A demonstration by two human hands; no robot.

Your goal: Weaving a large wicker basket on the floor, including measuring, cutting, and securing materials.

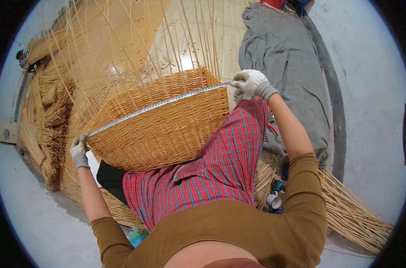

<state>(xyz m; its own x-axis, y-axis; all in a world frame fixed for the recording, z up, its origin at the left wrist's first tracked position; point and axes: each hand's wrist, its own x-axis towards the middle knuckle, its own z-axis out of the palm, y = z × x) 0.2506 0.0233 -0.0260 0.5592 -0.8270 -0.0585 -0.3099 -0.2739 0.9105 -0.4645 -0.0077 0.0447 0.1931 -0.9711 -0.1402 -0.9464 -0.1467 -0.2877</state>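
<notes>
A rectangular woven wicker basket [156,134] rests on my lap, on red checked cloth [229,156], with long upright rods [187,31] rising from it. A white measuring tape [162,102] stretches along the rim nearest me. My gloved left hand [80,152] is closed on the tape at the basket's left end. Beyond the right corner, my gloved right hand [253,84] pinches the other end of the tape, fingers curled.
Bundles of straw-like rods [46,129] lie at the left, more canes [355,214] at the lower right. A grey cloth [283,58] stretches along the right. A white cup [274,201] is beside my right arm. A pale wall [368,111] borders the right.
</notes>
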